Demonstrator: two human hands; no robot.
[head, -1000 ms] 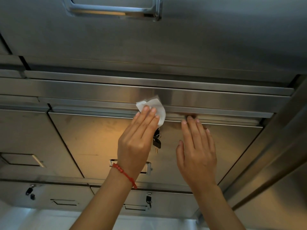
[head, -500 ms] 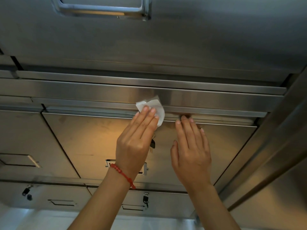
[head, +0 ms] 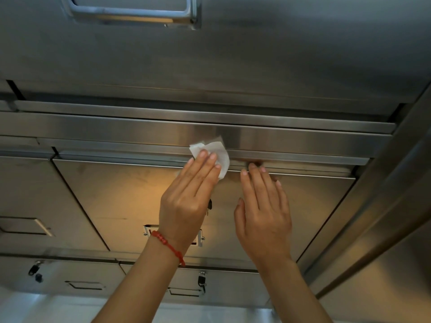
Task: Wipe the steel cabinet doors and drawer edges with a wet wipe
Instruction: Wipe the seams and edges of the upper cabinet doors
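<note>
My left hand, with a red bead bracelet at the wrist, presses a crumpled white wet wipe flat against the top edge of a steel drawer front. The wipe sticks out past the fingertips onto the steel rail above the drawer. My right hand lies flat on the same drawer front just to the right, fingers together, tips touching the drawer's top edge. It holds nothing.
A large steel door with a recessed handle fills the top. More drawers sit to the left and below, some with keys hanging in locks. A steel post runs diagonally on the right.
Both hands have stayed on the drawer's top edge; the view has shifted a little, and the left hand now hides the key in this drawer's lock.
</note>
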